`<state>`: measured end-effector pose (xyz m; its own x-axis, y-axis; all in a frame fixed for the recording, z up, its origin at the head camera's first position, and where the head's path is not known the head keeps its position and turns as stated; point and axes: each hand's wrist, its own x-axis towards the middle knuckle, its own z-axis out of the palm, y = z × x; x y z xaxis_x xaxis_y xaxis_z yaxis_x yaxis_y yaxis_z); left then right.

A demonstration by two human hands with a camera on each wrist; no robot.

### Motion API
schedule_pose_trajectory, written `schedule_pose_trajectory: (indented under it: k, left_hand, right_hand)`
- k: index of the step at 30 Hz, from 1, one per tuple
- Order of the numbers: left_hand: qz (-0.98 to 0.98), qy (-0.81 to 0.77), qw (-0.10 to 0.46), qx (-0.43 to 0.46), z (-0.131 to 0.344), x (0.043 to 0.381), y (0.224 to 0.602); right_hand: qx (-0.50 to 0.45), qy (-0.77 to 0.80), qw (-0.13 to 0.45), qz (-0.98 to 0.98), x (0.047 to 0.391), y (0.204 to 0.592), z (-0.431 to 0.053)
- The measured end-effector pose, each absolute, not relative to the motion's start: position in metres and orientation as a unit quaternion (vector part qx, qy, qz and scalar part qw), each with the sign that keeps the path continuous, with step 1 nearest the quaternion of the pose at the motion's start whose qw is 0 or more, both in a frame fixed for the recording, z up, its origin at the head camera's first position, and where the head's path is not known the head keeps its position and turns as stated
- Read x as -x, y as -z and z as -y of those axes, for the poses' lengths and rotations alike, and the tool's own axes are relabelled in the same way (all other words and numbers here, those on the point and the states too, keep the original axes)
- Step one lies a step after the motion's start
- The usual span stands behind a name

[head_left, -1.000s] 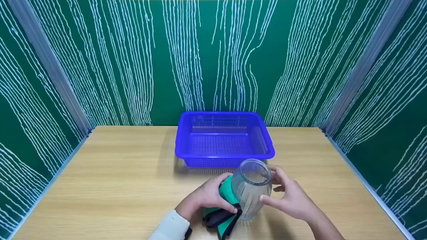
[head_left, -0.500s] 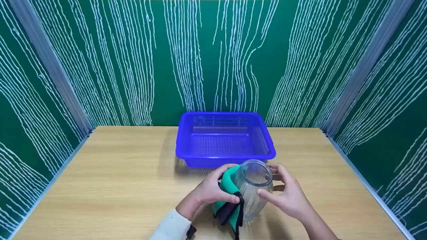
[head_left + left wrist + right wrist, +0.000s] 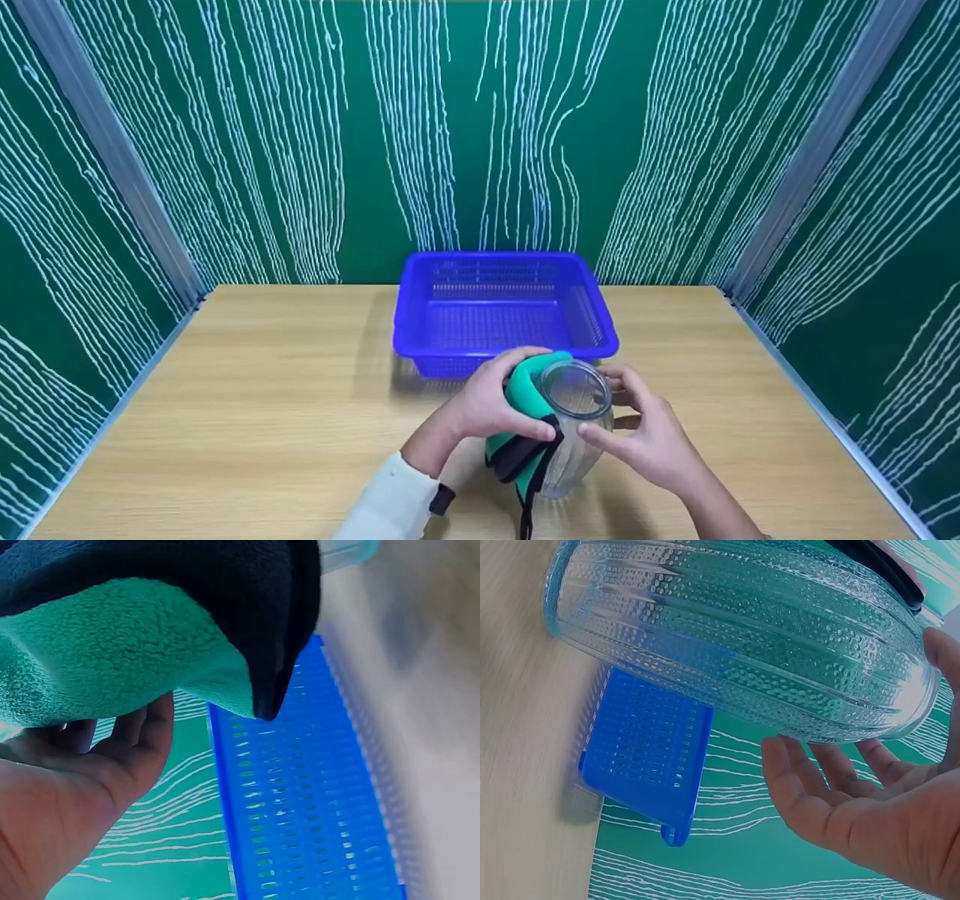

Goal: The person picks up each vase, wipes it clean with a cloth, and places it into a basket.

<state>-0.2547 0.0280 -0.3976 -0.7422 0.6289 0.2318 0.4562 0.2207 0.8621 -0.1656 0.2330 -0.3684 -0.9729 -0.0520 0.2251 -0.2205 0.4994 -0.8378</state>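
A ribbed clear glass vase (image 3: 576,459) stands upright on the table in the head view, its round mouth uppermost. My right hand (image 3: 654,442) holds its right side near the top, thumb in front and fingers behind. Dimpled texture shows on the glass vase (image 3: 735,637) in the right wrist view. My left hand (image 3: 484,399) grips a folded green cleaning cloth (image 3: 527,386) with black edging against the vase's left side. Fluffy pile covers the cloth (image 3: 127,652) in the left wrist view, where the fingers (image 3: 154,735) lie partly hidden behind it.
Just behind the vase sits a blue plastic basket (image 3: 409,350) with perforated sides, nothing visible inside. The wooden table (image 3: 285,405) is enclosed by green panels (image 3: 300,150) with white wavy lines and grey metal corner posts (image 3: 817,142).
My left hand and the cloth have risen along the vase's left side, up to the rim. The right hand's grip and the vase have hardly moved. The basket stays put.
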Motion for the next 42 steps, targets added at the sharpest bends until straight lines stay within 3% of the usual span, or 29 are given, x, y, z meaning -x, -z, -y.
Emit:
schedule_pose_trajectory:
  k: [15, 22, 42]
  left_hand:
    - [-0.769, -0.51, 0.123, -0.366, -0.027, 0.263, 0.41]
    - [-0.783, -0.485, 0.108, -0.374, -0.026, 0.265, 0.426]
    - [-0.82, -0.422, 0.133, -0.364, -0.024, 0.27, 0.443]
  right_hand:
    - [-0.076, -0.493, 0.083, 0.863, 0.164, 0.364, -0.229]
    - [-0.083, -0.494, 0.094, 0.86, 0.181, 0.393, -0.243]
    - [-0.08, -0.493, 0.079, 0.863, 0.167, 0.369, -0.233]
